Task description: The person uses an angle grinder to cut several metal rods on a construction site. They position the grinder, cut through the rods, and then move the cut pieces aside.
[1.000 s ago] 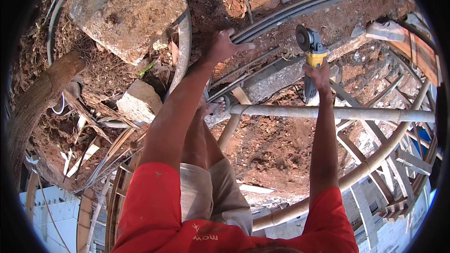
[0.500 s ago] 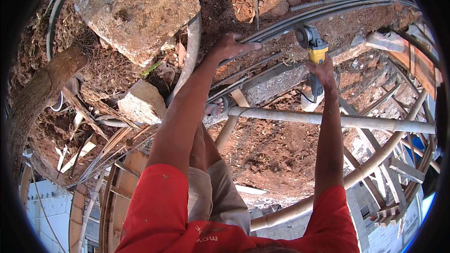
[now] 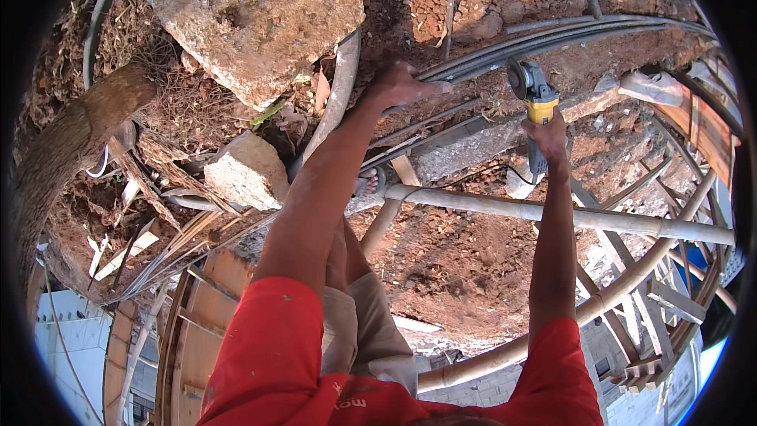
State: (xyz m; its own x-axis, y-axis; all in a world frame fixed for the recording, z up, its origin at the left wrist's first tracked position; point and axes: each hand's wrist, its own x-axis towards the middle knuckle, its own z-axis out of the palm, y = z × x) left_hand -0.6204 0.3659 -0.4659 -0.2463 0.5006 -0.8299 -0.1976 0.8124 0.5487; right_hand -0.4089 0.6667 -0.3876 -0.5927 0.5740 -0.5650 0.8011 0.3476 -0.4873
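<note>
My right hand (image 3: 548, 136) is closed around the body of an angle grinder (image 3: 542, 110), yellow and grey with a black head. Its round disc (image 3: 518, 79) faces left, close below a bundle of long, thin dark metal rods (image 3: 544, 41); a small gap shows between them. At the left part of that bundle, my left hand (image 3: 400, 85) grips the rods, thumb stretched along them, other fingers partly hidden and slightly blurred. From the grinder's lower end a dark cord (image 3: 490, 170) trails left.
A large rock (image 3: 256, 20) and a smaller pale stone (image 3: 247, 171) lie at the left, near a tree trunk (image 3: 75, 130). A bamboo pole (image 3: 568, 214) crosses below the grinder. Bamboo and timber framing (image 3: 670, 300) stands at the lower right. My foot (image 3: 368, 183) rests beside a concrete edge (image 3: 465, 146).
The view has shifted, so the scene sits slightly lower and farther right. Both hands keep their places at the grinder and the rods, with little visible movement between them.
</note>
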